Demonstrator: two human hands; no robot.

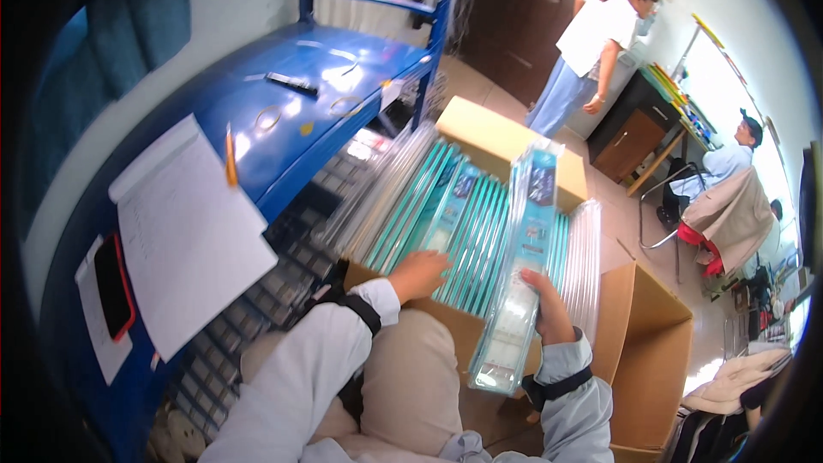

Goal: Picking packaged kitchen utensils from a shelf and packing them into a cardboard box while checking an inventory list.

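Observation:
My right hand grips a long, flat, clear plastic package with a teal printed label. It is held tilted above an open cardboard box, its lower end toward me. Long teal-edged packages stand on edge in a tight row in that box. Over the left part of the row, near its front edge, is my left hand, fingers stretched toward the packages and apparently holding nothing. Whether its fingertips touch them I cannot tell. The held package hides part of the row behind it.
On my left, a blue surface bears papers, a red-edged phone, a pencil and a black pen. Another open carton stands at right. One person stands beyond the box; another sits farther right.

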